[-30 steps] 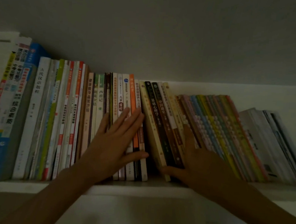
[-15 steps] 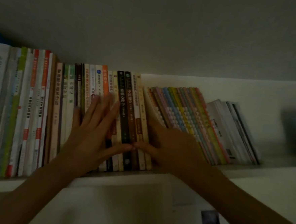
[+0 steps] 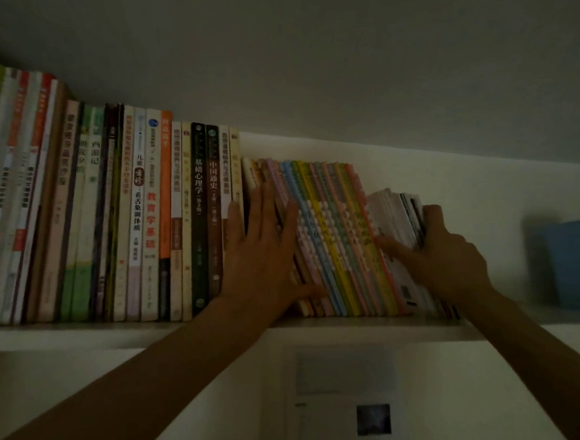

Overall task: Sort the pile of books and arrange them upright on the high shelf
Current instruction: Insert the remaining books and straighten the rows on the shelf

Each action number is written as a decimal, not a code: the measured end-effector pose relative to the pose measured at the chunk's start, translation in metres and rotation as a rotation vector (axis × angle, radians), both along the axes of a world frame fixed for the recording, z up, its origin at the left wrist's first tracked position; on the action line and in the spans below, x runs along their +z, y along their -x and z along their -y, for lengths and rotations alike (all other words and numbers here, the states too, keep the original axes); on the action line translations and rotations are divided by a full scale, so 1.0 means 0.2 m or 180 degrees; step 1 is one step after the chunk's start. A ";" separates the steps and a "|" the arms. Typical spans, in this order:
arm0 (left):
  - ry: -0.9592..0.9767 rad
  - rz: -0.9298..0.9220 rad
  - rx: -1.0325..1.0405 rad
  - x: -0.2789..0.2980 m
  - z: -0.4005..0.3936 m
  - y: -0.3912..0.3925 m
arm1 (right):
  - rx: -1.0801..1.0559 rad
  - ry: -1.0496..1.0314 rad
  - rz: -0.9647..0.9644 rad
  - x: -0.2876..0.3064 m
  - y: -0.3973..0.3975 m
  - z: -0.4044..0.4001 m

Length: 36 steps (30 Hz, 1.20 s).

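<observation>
left hand (image 3: 262,252): flat, fingers straight, pressing leaning pastel-spined thin books (image 3: 332,236) | right hand (image 3: 450,262): fingers curled, gripping slanted white booklet stack (image 3: 396,220) | both sets on white high shelf (image 3: 360,324)

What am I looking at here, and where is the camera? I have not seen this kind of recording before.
There is no machine. A person wears one wide-angle camera on the head, so you see their own two arms reaching up to a high white shelf in dim light.

The left hand lies flat, fingers straight, against the spines where the upright books meet a set of thin pastel books that lean to the left. The right hand has a grip on a leaning stack of thin white booklets: fingers curl over its far side, thumb on the near side.

Further left stand more upright books, tightly packed. At the far right sits a blue box. Below the shelf is a white wall with small pictures, too dark to make out.
</observation>
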State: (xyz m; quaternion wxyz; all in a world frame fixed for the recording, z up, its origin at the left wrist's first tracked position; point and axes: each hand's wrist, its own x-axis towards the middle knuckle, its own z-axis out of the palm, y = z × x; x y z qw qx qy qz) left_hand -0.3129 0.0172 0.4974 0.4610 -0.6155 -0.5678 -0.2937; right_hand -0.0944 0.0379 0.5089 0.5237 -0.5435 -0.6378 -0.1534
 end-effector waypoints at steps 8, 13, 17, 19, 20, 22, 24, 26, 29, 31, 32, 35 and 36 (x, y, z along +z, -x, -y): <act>0.0048 -0.0187 0.0075 0.18 0.03 0.22 | -0.0388 -0.0513 -0.0178 -0.01 0.24 -0.05; 0.0022 -0.0034 -0.0607 0.17 0.02 0.24 | -0.0308 -0.0448 -0.0419 0.03 0.31 -0.07; 0.0006 -0.0049 -0.0447 0.18 0.01 0.23 | -0.0244 -0.0501 -0.0115 0.05 0.34 -0.07; -0.0052 -0.0063 -0.0509 0.17 0.01 0.24 | -0.0255 -0.0520 0.0156 0.04 0.32 -0.07; -0.0142 -0.0152 -0.0534 0.15 0.01 0.25 | -0.0151 -0.0505 0.0264 0.02 0.30 -0.07; -0.0311 -0.0301 -0.0598 0.07 0.01 0.27 | 0.0401 -0.0355 0.0387 -0.01 0.26 -0.07; -0.0403 -0.0271 -0.0702 0.01 0.02 0.31 | 0.0915 -0.0400 0.0648 -0.02 0.21 -0.07; -0.0448 -0.0287 -0.0746 0.00 0.04 0.36 | 0.0730 -0.0854 0.1427 -0.02 0.18 -0.10; -0.0474 -0.0633 -0.0542 0.01 0.02 0.43 | 0.0113 -0.1526 0.2347 0.03 0.19 -0.18; -0.0437 -0.0670 -0.0411 0.02 0.01 0.44 | -0.0133 -0.1620 0.2533 0.03 0.22 -0.21; -0.0449 -0.0661 -0.0375 0.02 0.00 0.44 | -0.0244 -0.1634 0.2574 0.03 0.23 -0.22; -0.0386 -0.0632 -0.0350 0.02 0.01 0.42 | -0.0371 -0.1692 0.2641 0.04 0.22 -0.19; -0.0358 -0.0570 -0.0396 0.01 0.02 0.42 | -0.0406 -0.1685 0.2668 0.04 0.22 -0.18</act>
